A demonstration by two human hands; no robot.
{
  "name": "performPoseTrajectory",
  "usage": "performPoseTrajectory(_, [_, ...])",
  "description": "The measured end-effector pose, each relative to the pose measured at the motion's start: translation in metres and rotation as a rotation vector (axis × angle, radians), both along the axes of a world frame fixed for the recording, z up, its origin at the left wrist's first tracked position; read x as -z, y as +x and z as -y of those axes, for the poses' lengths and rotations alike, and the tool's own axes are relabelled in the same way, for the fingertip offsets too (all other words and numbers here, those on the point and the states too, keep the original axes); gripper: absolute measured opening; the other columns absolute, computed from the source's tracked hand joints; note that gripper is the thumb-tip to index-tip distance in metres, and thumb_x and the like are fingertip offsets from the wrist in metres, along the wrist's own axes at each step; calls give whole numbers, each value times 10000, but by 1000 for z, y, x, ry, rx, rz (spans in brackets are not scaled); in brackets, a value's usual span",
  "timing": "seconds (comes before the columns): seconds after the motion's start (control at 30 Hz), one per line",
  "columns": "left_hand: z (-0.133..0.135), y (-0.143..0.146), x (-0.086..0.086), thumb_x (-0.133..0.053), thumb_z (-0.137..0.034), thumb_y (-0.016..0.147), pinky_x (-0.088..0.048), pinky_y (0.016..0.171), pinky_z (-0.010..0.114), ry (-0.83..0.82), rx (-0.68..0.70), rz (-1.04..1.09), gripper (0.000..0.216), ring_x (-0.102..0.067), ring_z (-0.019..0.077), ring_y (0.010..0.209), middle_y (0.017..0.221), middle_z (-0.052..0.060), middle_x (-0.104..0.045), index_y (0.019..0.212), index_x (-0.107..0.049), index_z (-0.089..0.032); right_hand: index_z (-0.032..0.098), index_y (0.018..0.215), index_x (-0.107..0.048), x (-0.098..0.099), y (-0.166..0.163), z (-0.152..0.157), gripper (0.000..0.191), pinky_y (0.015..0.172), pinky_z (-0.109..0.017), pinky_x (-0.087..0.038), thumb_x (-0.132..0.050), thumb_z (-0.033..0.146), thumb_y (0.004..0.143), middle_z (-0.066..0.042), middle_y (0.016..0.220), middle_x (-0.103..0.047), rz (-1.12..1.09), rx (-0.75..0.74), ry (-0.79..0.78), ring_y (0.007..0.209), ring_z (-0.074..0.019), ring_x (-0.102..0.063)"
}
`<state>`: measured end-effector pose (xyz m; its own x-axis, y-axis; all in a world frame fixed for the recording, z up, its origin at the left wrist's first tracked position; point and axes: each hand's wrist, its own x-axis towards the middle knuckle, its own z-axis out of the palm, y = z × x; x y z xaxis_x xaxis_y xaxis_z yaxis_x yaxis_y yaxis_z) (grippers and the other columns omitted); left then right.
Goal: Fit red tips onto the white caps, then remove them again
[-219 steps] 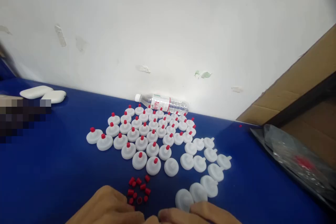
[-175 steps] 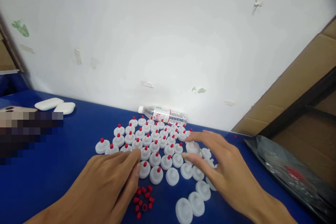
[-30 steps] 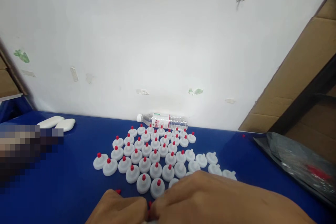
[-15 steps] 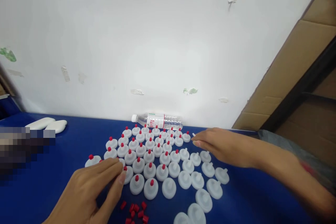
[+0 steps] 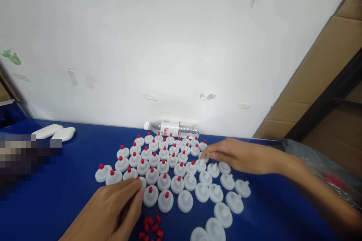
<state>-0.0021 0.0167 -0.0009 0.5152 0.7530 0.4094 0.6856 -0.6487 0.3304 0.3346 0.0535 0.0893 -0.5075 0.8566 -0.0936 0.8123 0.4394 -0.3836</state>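
Note:
On the blue table sit several white round lids [image 5: 165, 201], each with a short spout and a red cap [image 5: 166, 194]. Lids with bare spouts [image 5: 223, 214] lie to the right and nearer. My left hand [image 5: 113, 207] is closed in a pinch beside a capped lid at the group's near left, partly covering it; what its fingertips hold is hidden. From the right, my right hand [image 5: 232, 154] reaches across, its fingers closed on a white lid [image 5: 203, 156] at the right side of the group. Loose red caps [image 5: 155, 228] lie to the right of my left hand.
A clear plastic bottle [image 5: 189, 131] lies on its side against the white wall [image 5: 169, 45]. Two smooth white objects [image 5: 64, 134] rest at the back left, near a blurred-out area. Cardboard [image 5: 299, 94] and a grey plastic bag [image 5: 299, 150] stand at the right.
My right hand has moved left and nearer with a white lid in its fingers. My left hand has shifted slightly right and nearer, uncovering capped lids behind it. The view has shifted a little.

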Motion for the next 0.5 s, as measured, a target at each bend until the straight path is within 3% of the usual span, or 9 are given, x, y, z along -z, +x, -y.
performPoseTrajectory(0.1, [2, -1, 1, -416, -264, 1008, -457, 531, 216, 78, 54, -49, 297, -651, 125, 582, 686, -43, -653, 728, -516, -260, 224, 1062, -750, -4, 2, -8, 488, 787, -346, -508, -392, 556, 1056, -53, 962, -774, 3, 80, 105, 827, -236, -692])
performPoseTrajectory(0.2, [3, -1, 8, -459, -241, 953, -484, 542, 250, 204, 14, -107, 182, -700, 151, 622, 755, -39, -701, 790, -532, -271, 220, 1181, -724, 2, 3, -14, 555, 929, -415, -498, -327, 591, 1067, -81, 1148, -763, -6, 134, 182, 1020, -288, -694])
performPoseTrajectory(0.37, [2, 0, 17, -498, -231, 873, -510, 543, 285, 331, 25, -146, 104, -737, 174, 652, 900, -33, -772, 926, -564, -291, 228, 1442, -601, 32, 5, -19, 639, 1171, -461, -396, -341, 657, 1045, -75, 1502, -585, 26, 41, 60, 1385, -310, -536])
performPoseTrajectory(0.5, [0, -1, 8, -468, -232, 919, -521, 566, 258, 406, 46, -95, 128, -753, 166, 707, 890, -31, -764, 993, -553, -293, 188, 1404, -622, 39, 6, -22, 653, 1167, -487, -404, -299, 641, 1062, -111, 1479, -601, 31, 30, 58, 1368, -319, -555])
